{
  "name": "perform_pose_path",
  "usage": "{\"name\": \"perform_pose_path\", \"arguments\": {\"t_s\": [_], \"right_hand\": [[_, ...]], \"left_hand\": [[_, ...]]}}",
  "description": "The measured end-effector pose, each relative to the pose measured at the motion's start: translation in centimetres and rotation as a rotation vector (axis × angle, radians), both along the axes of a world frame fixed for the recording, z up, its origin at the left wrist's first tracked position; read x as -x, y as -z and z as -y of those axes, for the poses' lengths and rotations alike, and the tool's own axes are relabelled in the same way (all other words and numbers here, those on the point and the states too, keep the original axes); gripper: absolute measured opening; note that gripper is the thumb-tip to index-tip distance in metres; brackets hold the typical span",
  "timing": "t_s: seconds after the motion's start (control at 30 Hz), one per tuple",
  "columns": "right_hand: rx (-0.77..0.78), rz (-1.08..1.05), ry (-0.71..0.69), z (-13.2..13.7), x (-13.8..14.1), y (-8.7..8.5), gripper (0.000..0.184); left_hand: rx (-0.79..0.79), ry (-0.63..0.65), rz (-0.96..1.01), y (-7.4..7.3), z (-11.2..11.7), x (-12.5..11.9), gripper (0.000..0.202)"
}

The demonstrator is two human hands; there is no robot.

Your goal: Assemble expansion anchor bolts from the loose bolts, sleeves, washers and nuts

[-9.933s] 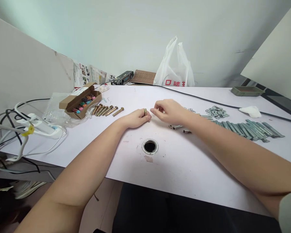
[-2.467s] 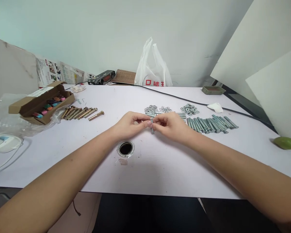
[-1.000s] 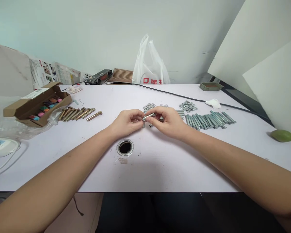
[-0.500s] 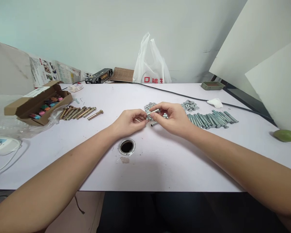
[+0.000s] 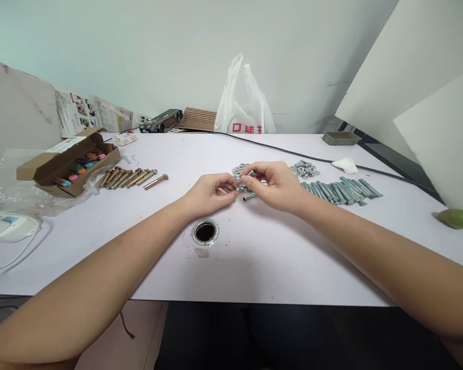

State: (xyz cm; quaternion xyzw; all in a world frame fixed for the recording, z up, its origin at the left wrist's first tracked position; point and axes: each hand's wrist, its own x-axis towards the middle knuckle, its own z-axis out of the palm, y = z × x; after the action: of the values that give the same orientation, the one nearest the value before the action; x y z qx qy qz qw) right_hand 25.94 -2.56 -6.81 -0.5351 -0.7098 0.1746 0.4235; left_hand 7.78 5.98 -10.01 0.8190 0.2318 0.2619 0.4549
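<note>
My left hand (image 5: 215,194) is closed at the fingertips on a small silver piece that looks like a nut (image 5: 239,188). Close against it, my right hand (image 5: 274,185) pinches a short silver bolt (image 5: 251,174), tilted and partly covered by the fingers. Below the right fingers lies a silver tube-shaped piece (image 5: 249,197), its far part hidden by the hand. Just behind the hands is a pile of small silver nuts (image 5: 239,169). Another pile of silver rings and nuts (image 5: 304,168) sits beyond the right hand. A row of silver bolts (image 5: 341,191) lies right of it.
Brass-coloured bolts (image 5: 129,178) lie at left, beside an open cardboard box (image 5: 67,164) of colourful bottles. A round hole (image 5: 206,233) pierces the table in front of my left forearm. A black cable (image 5: 278,148) crosses the back. A green fruit (image 5: 457,218) rests far right.
The bolt in my right fingers has turned slightly, and its visible end is lower behind the fingers. Both hands stay together. The whole view has shifted a little.
</note>
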Motion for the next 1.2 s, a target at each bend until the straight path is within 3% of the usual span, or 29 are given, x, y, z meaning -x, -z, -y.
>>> {"name": "perform_pose_path", "arguments": {"t_s": [0.33,0.4,0.53,0.7,0.9,1.2], "right_hand": [[0.073,-0.084,-0.140,-0.5,-0.2,1.1,0.035],[0.057,-0.128,-0.087,-0.6,-0.9,0.9,0.040],[-0.069,-0.165,0.187,-1.6,-3.7,0.7,0.025],[0.010,0.071,0.455,-3.0,-7.6,1.6,0.015],[0.219,0.318,0.530,-4.0,-8.9,2.3,0.014],[0.407,0.324,0.505,-5.3,-8.2,2.6,0.019]], "left_hand": [[-0.028,-0.005,-0.007,-0.1,-0.1,0.1,0.017],[0.031,0.013,-0.002,-0.1,-0.2,0.1,0.020],[0.089,0.066,-0.027,-0.3,-0.2,0.1,0.022],[0.055,0.062,-0.082,-0.2,-0.5,0.1,0.020],[-0.006,0.106,-0.138,0.0,-0.9,0.3,0.023],[-0.004,0.056,-0.134,-0.1,-0.7,0.3,0.022]]}}
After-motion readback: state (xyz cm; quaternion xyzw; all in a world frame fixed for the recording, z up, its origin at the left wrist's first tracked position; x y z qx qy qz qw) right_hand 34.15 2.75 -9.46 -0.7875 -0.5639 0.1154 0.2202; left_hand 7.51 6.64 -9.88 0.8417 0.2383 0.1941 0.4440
